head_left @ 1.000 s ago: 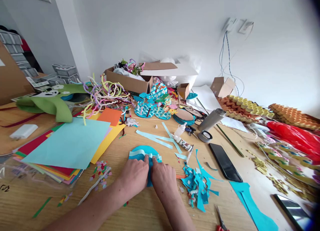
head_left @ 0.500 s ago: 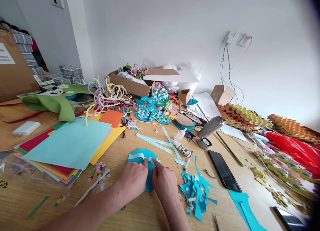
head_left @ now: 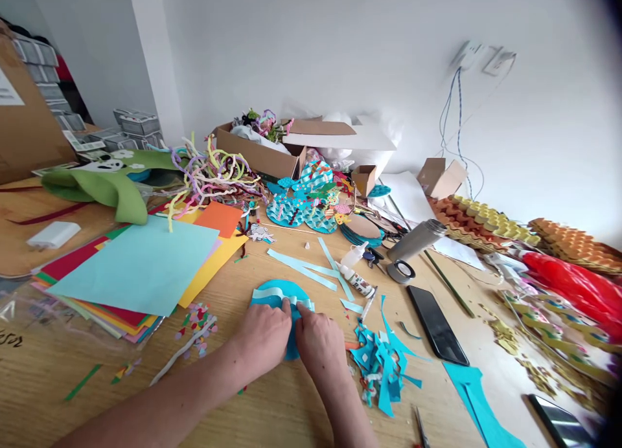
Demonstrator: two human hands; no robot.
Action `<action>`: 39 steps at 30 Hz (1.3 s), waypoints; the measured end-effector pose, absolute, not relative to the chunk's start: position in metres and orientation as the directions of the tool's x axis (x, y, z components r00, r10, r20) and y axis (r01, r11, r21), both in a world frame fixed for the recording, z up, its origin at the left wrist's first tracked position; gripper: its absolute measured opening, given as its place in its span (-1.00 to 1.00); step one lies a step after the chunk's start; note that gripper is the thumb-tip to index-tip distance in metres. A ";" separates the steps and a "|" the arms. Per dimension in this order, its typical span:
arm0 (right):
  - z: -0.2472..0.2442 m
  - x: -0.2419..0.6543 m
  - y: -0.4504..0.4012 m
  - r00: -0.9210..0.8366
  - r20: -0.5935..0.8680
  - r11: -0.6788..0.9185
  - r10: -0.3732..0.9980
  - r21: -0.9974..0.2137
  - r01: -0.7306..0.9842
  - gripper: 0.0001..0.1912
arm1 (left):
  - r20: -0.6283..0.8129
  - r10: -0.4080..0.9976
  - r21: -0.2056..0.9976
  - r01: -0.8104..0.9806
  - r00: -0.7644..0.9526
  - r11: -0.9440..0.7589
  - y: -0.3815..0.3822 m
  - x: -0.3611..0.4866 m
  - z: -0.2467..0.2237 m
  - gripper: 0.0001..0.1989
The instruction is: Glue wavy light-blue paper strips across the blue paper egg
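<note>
A round blue disc (head_left: 275, 285) lies on the wooden table in front of me. Across its upper part runs a pale blue paper strip (head_left: 268, 293), raised in small waves. My left hand (head_left: 265, 331) is curled, its index fingertip pressed on the strip near the disc's middle. Close beside it, my right hand (head_left: 319, 341) is also closed, with fingertips on the strip's right portion. Both hands cover much of the disc's lower half. Loose pale blue strips (head_left: 301, 267) lie beyond the disc, beside a glue bottle (head_left: 357, 281).
Blue paper scraps (head_left: 383, 364) and a black phone (head_left: 436, 325) are to the right. Scissors (head_left: 420, 427) lie near the front edge. Stacked coloured paper (head_left: 136, 260) sits left, pipe cleaners (head_left: 218, 176) behind it. A grey flask (head_left: 416, 239) and finished wavy discs (head_left: 304, 205) stand farther back.
The camera view has shifted slightly. Both hands stay on the strip, with the fingertips moved a little closer together over its waves.
</note>
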State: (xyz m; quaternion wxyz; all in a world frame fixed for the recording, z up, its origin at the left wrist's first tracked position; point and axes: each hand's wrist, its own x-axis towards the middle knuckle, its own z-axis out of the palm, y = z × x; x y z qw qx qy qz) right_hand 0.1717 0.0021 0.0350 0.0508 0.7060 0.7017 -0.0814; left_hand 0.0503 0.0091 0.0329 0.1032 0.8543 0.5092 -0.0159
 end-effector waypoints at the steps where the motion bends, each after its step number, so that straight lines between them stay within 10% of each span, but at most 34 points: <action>1: 0.034 0.171 0.002 0.006 -0.179 -0.015 0.984 -0.047 0.999 -0.57 | -0.130 0.867 0.167 0.872 0.481 -0.459 0.009 0.050 0.033 -0.48; 21: 0.025 0.175 0.000 0.036 -0.141 -0.059 0.989 -0.163 0.985 -0.54 | -0.100 0.915 0.270 0.896 0.391 -0.354 0.010 0.046 0.030 -0.45; 31: 0.027 0.175 0.000 0.051 -0.145 -0.076 0.988 -0.174 0.982 -0.55 | 0.143 0.988 0.737 0.661 0.051 -0.140 0.050 0.012 0.028 -0.63; 39: 0.032 0.183 -0.001 0.117 -0.037 -0.122 0.992 -0.189 0.974 -0.56 | 0.038 0.999 0.736 0.676 0.013 -0.037 0.067 -0.003 0.007 -0.61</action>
